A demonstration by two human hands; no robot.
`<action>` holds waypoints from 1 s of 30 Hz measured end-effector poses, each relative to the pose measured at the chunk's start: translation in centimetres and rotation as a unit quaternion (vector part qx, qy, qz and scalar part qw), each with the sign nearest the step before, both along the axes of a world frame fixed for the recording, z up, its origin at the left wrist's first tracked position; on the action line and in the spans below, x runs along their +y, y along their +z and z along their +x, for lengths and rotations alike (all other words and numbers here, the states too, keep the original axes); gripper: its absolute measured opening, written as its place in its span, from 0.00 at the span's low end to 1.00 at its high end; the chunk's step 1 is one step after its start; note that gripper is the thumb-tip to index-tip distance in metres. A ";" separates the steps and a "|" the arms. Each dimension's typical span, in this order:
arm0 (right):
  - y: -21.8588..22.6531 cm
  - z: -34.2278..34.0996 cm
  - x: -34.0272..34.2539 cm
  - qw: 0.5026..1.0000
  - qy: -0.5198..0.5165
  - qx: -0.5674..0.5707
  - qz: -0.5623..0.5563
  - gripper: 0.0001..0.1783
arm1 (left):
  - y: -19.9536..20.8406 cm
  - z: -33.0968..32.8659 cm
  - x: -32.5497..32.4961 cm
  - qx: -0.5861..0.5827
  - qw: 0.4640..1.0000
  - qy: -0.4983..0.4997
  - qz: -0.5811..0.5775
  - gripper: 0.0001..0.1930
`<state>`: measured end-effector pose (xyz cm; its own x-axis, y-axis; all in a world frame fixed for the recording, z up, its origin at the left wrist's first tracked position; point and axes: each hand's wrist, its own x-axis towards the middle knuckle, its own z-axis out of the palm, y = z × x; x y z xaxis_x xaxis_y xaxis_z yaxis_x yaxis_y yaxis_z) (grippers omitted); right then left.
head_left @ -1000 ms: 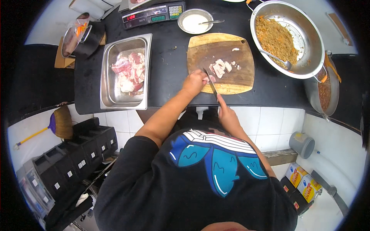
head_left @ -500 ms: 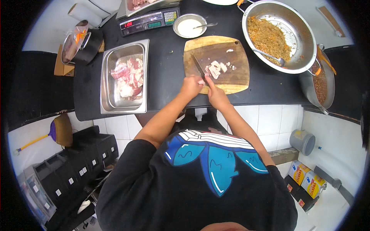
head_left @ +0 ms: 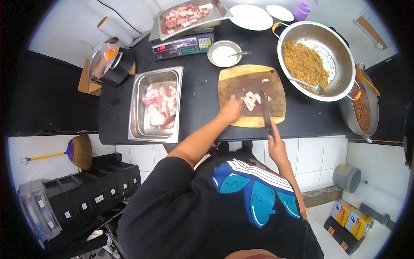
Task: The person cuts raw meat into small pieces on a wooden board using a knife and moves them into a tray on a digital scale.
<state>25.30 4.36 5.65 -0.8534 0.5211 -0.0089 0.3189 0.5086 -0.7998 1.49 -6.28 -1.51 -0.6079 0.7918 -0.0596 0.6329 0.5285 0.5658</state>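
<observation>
On the black worktop (head_left: 202, 101) a board (head_left: 276, 108) held soft, probably slippery meat (head_left: 250, 100); left hand (head_left: 230, 110) pinned it, right hand (head_left: 276, 146) clenched the knife (head_left: 265, 113) handle.

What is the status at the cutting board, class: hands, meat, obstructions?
Left hand pinning meat pieces on cutting board. Right hand gripping knife, blade beside meat. Nothing blocking.

Pale raw meat pieces (head_left: 250, 100) are held by the left hand (head_left: 230, 110) on a round wooden cutting board (head_left: 241, 80); a dark-bladed knife (head_left: 265, 111) is gripped by the right hand (head_left: 277, 146).
</observation>
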 end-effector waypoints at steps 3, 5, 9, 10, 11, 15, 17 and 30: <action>1.1 2.5 0.4 0.981 -0.076 -0.149 -0.100 0.34 | 1.7 0.2 -0.1 -0.011 1.000 -0.018 -0.017 0.15; -0.7 4.1 0.5 0.989 -0.083 -0.104 -0.061 0.34 | 1.3 -0.1 -0.4 0.008 1.000 -0.022 0.016 0.14; -0.2 5.1 -0.2 0.989 -0.108 -0.088 -0.043 0.34 | 3.0 -4.9 1.2 -0.061 0.946 0.193 0.254 0.06; 0.3 5.3 -0.3 0.984 -0.124 -0.112 -0.056 0.34 | 6.2 -7.2 2.3 0.011 0.893 0.235 0.383 0.03; 0.5 5.5 -0.4 0.982 -0.134 -0.118 -0.057 0.34 | 9.8 -11.0 2.7 0.187 0.870 0.214 0.402 0.06; 0.5 5.7 -0.4 0.984 -0.145 -0.089 -0.056 0.35 | 20.9 -24.6 4.2 0.346 0.782 0.272 0.441 0.08; 0.3 5.3 -0.1 0.989 -0.117 -0.077 -0.047 0.36 | 21.9 -31.8 1.7 0.387 0.823 0.185 0.373 0.19; 2.1 4.0 -1.3 0.981 -0.083 -0.117 -0.131 0.35 | 6.2 -7.3 2.7 0.001 0.948 -0.319 -0.002 0.17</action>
